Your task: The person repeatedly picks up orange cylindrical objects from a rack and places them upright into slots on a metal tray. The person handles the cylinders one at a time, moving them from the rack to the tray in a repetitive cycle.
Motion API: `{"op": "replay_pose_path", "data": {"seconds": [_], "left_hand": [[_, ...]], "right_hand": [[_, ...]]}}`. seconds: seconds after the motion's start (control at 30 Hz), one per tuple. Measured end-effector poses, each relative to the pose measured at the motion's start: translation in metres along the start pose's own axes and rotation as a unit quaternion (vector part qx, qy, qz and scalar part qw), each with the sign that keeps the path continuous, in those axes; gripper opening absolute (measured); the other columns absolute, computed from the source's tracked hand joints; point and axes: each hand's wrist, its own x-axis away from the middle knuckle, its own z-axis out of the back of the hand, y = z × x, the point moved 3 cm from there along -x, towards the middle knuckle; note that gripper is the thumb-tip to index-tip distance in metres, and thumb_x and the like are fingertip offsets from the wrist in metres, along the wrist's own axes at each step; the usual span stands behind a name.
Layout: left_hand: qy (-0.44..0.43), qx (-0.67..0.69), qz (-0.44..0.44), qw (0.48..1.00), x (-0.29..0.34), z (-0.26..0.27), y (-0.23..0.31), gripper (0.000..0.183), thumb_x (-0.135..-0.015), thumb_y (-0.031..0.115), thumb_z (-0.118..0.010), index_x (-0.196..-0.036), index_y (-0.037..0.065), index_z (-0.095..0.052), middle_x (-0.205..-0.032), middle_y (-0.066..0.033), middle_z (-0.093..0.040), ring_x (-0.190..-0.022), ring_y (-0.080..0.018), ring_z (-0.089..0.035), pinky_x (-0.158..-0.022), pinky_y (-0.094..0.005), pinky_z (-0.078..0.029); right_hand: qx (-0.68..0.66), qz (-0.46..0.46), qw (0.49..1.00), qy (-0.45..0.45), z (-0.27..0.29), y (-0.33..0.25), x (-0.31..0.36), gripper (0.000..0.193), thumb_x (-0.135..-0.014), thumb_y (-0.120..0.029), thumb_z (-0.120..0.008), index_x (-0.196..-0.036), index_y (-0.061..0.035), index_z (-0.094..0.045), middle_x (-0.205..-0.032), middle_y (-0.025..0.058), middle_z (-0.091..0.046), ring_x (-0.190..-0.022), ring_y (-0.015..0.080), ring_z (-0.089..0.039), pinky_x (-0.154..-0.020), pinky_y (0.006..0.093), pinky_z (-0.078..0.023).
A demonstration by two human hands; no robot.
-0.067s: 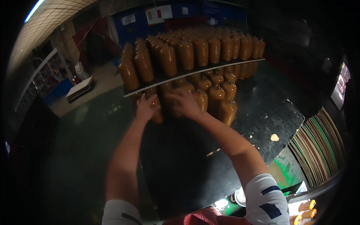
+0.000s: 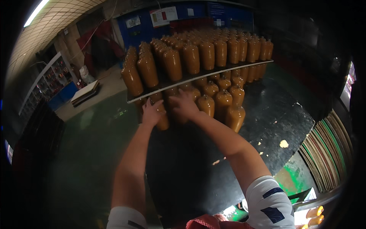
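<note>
Glossy brown bottles with narrow necks stand in two levels, the upper ones on a thin dark board (image 2: 198,75) with a pale edge. Beneath the board's near edge, my left hand (image 2: 153,112) is curled on a brown bottle (image 2: 163,123) at the left front of the lower level. Just right of it, my right hand (image 2: 185,105) has its fingers round another brown bottle (image 2: 180,119), partly hidden by the hand and in shadow. More lower bottles stand right of my right hand, the nearest one (image 2: 235,117) tilted slightly.
The dark tabletop (image 2: 263,110) carries a pale crumb (image 2: 284,144) and smaller bits. A row of thin boards (image 2: 324,149) stands on edge at the right. Flat boards (image 2: 85,92) lie stacked on the floor at the left. Orange-brown bottles (image 2: 315,212) show at the lower right.
The whole view has shifted slightly, with the scene lower and further right. Both hands stay at the same lower bottles; the right fingers have moved a little.
</note>
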Motion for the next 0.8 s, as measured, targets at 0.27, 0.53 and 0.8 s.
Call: {"op": "replay_pose_path", "data": {"seconds": [0.27,0.53,0.8], "left_hand": [[0.195,0.077,-0.037,0.977,0.024,-0.013,-0.04,0.049,-0.074,0.025,-0.083,-0.121,0.024,-0.068,-0.138,-0.0218,-0.049,-0.122,-0.0409,-0.051,-0.103,-0.0464,-0.043],[0.275,0.217,0.017,0.936,0.134,0.03,-0.051,0.044,-0.074,-0.002,-0.077,-0.117,0.001,-0.067,-0.131,-0.0145,-0.057,-0.121,-0.0281,-0.054,-0.103,-0.0367,-0.043],[0.047,0.623,0.055,0.779,0.208,0.066,0.038,0.048,-0.084,0.004,-0.067,-0.131,-0.001,-0.057,-0.136,-0.0127,-0.056,-0.121,-0.0212,-0.055,-0.102,-0.0314,-0.046]], "right_hand": [[0.016,0.025,0.998,0.049,-0.054,0.011,-0.011,0.051,-0.071,-0.024,-0.08,-0.12,-0.0287,-0.068,-0.133,0.0185,-0.048,-0.126,0.0441,-0.041,-0.103,0.0505,-0.043],[-0.092,-0.008,0.984,0.153,0.007,-0.007,0.074,0.047,-0.075,-0.02,-0.079,-0.12,-0.0255,-0.07,-0.14,0.0181,-0.044,-0.128,0.0398,-0.041,-0.107,0.0453,-0.041],[-0.208,-0.197,0.897,0.336,0.179,-0.055,0.318,0.048,-0.08,-0.021,-0.077,-0.124,-0.0057,-0.066,-0.136,0.0154,-0.049,-0.127,0.0278,-0.048,-0.107,0.0381,-0.038]]}}
